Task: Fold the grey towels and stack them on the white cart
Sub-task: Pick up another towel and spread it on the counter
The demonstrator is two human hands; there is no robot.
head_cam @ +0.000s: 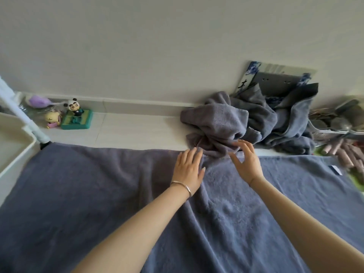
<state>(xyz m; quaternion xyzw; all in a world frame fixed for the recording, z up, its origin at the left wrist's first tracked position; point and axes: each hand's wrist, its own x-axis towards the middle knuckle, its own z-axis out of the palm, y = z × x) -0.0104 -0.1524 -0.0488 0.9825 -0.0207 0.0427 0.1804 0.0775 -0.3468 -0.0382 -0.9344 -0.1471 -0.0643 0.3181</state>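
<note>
A large grey towel (98, 194) lies spread flat across the floor in front of me. My left hand (188, 168), with a silver bangle at the wrist, rests flat on its far edge with straight fingers. My right hand (246, 160) hovers just right of it, fingers spread and lightly bent, touching the lower edge of a crumpled grey towel (218, 125). More bunched grey towels (285, 123) are piled behind it against the wall. The white cart (13, 142) shows at the left edge, only its tray corner and post visible.
Small toy figures (74, 113) and a green box stand on the pale tiled floor by the wall at left. A blue-and-white board (275, 79) leans on the wall behind the pile. A basket of clutter (334, 123) and pink items sit at right.
</note>
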